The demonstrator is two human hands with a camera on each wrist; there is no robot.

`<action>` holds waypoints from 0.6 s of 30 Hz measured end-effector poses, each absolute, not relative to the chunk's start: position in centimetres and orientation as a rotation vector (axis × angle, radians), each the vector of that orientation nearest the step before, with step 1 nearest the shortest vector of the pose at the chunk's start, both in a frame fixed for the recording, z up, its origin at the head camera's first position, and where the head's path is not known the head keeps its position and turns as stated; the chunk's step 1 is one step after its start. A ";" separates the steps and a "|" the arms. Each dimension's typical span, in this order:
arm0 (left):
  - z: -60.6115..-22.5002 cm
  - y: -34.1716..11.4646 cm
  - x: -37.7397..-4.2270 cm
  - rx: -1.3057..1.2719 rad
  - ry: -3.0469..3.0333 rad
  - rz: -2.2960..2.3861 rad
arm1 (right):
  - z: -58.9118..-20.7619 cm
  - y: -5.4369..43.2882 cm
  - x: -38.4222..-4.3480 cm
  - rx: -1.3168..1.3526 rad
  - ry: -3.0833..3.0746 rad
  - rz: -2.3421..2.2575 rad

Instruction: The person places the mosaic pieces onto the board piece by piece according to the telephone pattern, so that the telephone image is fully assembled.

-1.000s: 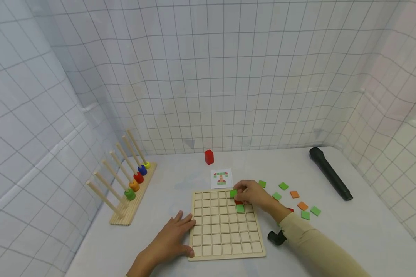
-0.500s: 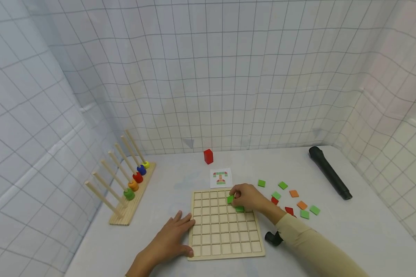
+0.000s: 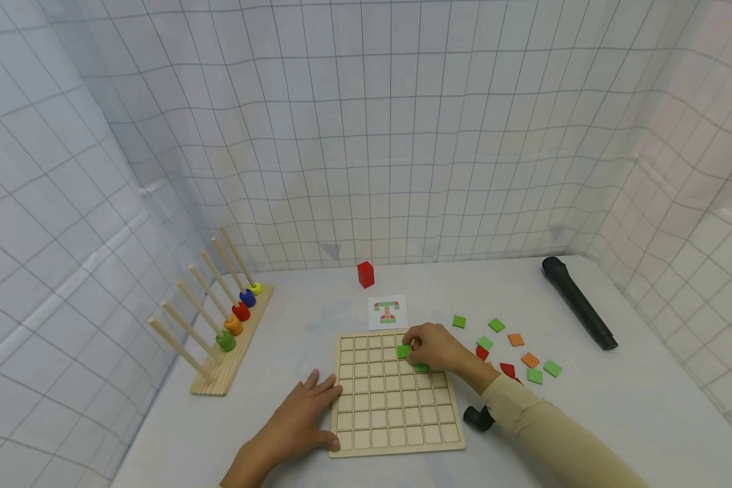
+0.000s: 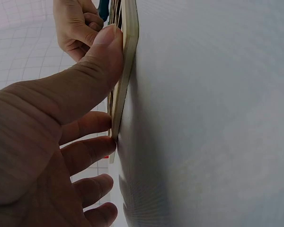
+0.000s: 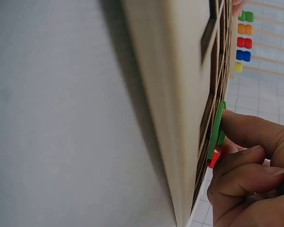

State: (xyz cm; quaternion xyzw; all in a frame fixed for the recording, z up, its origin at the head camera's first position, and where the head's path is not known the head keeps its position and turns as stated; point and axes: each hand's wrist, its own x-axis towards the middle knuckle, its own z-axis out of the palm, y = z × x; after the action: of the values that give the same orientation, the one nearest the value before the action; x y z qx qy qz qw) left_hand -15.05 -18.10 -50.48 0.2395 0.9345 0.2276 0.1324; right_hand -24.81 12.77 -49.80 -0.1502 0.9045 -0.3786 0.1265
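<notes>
My right hand [image 3: 439,349] is over the upper right part of a wooden grid board [image 3: 378,423] and pinches a small green square tile [image 3: 404,352] at one of the cells. In the right wrist view, the thumb lies against the green tile [image 5: 217,130], and the other fingers are curled. Another green tile [image 3: 421,367] sits on the board just below this hand, partly covered. My left hand [image 3: 299,420] rests at the board's left edge with fingers spread. The left wrist view shows its thumb [image 4: 102,54] on the board's rim.
A pattern card [image 3: 387,312] and a red block [image 3: 366,274] stand beyond the board. Green, orange [image 3: 516,339] and red tiles [image 3: 508,370] lie scattered right. A black tube [image 3: 579,303] lies farther off, a black piece [image 3: 478,419] near the right sleeve. Left is a peg rack [image 3: 244,349].
The right hand brought the green tile from the board's top row down about one row. A red tile seen earlier beneath that hand is now hidden. The left hand stays in place.
</notes>
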 end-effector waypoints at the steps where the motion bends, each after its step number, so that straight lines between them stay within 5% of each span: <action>1: -50.5 -18.1 -15.0 0.692 2.710 0.661 | -49.8 12.7 -24.8 -0.439 2.635 -1.100; 18: -50.0 -18.1 -14.8 0.694 2.712 0.681 | -48.9 13.7 -25.0 -0.400 2.635 -1.108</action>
State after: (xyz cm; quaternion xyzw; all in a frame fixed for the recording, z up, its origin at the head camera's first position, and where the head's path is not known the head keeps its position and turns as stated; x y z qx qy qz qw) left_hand -14.76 -18.11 -49.98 0.2387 0.9334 0.2344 0.1298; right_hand -24.97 13.65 -48.94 -0.1374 0.9055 -0.3808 0.1273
